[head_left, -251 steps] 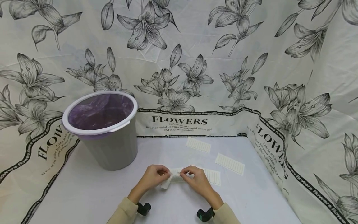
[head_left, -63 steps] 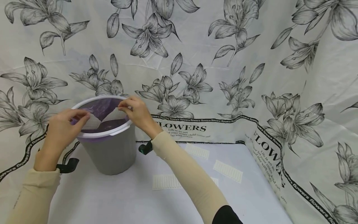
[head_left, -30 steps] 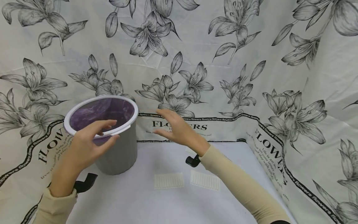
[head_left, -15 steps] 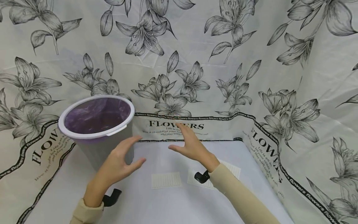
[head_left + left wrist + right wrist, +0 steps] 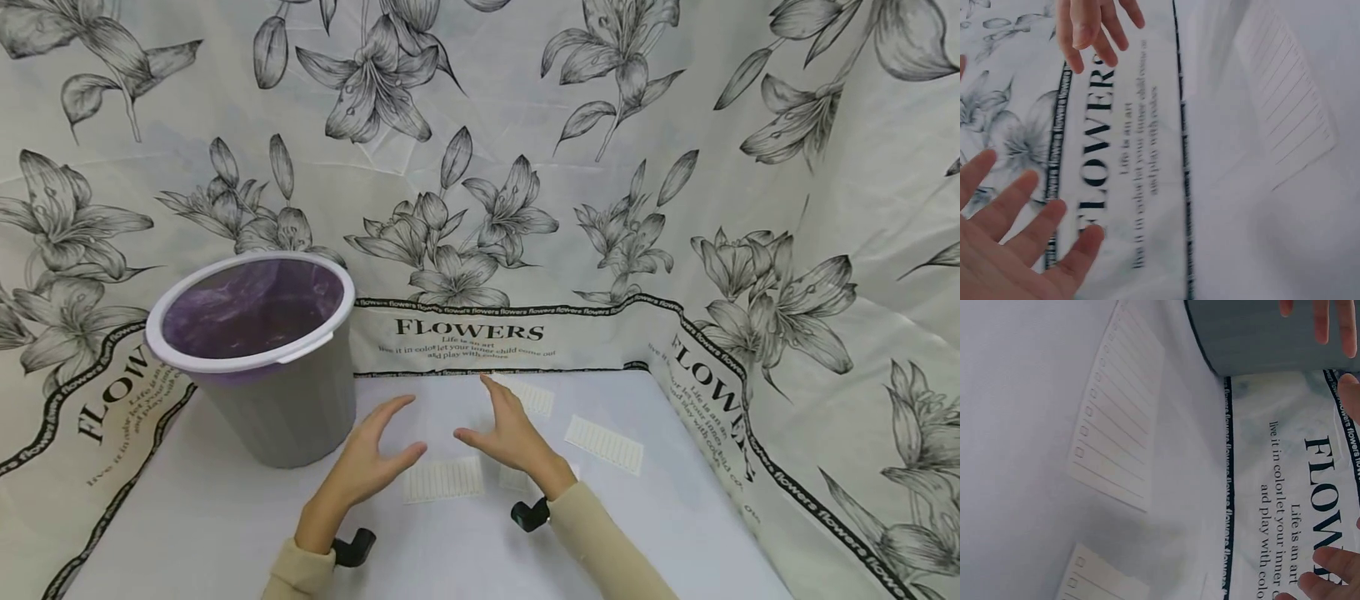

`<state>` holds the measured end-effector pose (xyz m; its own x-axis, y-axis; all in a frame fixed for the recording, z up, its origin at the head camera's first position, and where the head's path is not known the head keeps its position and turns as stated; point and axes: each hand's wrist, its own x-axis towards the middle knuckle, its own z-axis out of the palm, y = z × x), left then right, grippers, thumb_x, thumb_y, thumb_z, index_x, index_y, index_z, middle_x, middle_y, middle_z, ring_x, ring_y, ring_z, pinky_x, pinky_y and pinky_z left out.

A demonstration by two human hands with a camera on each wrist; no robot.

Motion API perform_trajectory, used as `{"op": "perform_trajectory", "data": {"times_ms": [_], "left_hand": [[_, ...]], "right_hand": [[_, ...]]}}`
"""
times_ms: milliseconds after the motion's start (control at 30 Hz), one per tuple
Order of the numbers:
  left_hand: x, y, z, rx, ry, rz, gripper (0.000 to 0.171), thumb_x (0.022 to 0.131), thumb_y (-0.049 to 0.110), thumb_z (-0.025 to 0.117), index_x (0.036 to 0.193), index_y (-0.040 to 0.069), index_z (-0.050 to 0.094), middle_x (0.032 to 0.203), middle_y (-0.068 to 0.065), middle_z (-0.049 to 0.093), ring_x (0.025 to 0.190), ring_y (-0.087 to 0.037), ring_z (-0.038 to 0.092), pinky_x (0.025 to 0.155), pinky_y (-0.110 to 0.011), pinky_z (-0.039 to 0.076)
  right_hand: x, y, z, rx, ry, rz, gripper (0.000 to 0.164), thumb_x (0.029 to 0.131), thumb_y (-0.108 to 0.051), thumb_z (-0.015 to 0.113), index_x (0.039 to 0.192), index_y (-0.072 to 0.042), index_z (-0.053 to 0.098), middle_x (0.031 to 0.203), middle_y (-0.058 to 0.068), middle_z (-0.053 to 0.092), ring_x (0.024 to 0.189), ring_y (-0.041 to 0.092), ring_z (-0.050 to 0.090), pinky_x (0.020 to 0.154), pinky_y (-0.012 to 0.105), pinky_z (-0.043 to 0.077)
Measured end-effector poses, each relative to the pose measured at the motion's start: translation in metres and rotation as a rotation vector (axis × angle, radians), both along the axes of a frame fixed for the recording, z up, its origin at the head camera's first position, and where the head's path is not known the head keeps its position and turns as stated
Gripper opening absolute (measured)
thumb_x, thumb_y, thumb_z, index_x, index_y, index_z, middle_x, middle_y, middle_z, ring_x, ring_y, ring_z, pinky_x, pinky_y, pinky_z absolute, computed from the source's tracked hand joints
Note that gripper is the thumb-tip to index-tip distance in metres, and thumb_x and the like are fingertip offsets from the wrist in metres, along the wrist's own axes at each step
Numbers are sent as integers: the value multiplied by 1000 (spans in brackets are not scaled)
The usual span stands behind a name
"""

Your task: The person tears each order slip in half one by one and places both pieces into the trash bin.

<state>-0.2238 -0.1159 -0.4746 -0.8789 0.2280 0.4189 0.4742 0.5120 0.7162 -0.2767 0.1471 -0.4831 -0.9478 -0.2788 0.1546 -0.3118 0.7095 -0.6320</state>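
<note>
Both hands hover over the white table in the head view, fingers spread and thumbs apart, holding nothing. My left hand is just left of a lined checklist sheet. My right hand partly covers a second sheet beneath its wrist. In the left wrist view the left hand spreads its fingers at lower left, and the right hand enters from the top. The right wrist view shows small checkboxes along one edge of a sheet, with right-hand fingers at lower right.
A grey bin with a pale rim and purple liner stands at the back left. Two more checklist sheets lie at the right, one tilted and one farther back. Flower-printed cloth hangs behind and along both sides.
Earlier both hands pinched white paper over the table, then held two torn-looking pieces at the bin's mouth. The pieces were let go; the empty hands have come back over the sheets.
</note>
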Motion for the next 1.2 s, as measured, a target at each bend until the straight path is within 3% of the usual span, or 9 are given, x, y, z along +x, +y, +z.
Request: {"op": "perform_trajectory", "data": {"times_ms": [133,233,533,733,900,1067,1200], "left_hand": [[-6,4,-17,86,-53,12,68,92,30,77,152,17,49,154,-11,53,140,-40,50,102,-61,50],[-10,4,-29,100,-100,18,69,93,32,76,154,19,46,154,-12,52,139,-41,50,100,-61,51],[-20,5,-64,-15,-240,82,83,90,39,79,158,16,39,151,-16,53,127,-37,58,97,-58,52],[-21,10,-77,-61,-217,58,72,91,29,78,152,7,47,145,-21,57,123,-40,60,101,-58,50],[-20,12,-84,-93,-190,90,54,92,17,75,141,3,58,132,-20,66,121,-39,63,102,-56,51],[-19,14,-88,-129,-201,102,51,92,14,76,138,2,60,130,-18,67,124,-37,62,106,-55,49],[-19,17,-92,-212,-189,113,50,89,17,79,134,1,64,134,-22,64,128,-42,59,107,-58,47]], "right_hand": [[6,4,-15,-9,-45,-18,106,86,-60,75,164,-14,21,164,21,30,152,42,29,115,66,36],[8,8,-24,2,-53,-38,106,86,-62,74,164,-12,22,163,23,33,151,43,32,115,64,37],[7,12,-50,80,-33,-48,101,85,-58,76,160,-7,31,152,25,47,140,46,45,111,62,42],[12,6,-62,123,-26,4,97,85,-56,76,157,-6,36,149,25,51,137,46,48,109,64,42],[16,1,-68,203,17,37,88,86,-55,73,153,-6,44,142,22,58,133,45,51,107,65,41],[20,-4,-68,243,47,35,76,88,-49,74,147,-8,52,135,18,61,129,40,52,103,61,42],[21,-7,-68,261,63,42,65,89,-45,74,140,-7,60,129,15,63,124,36,54,98,57,44]]}}
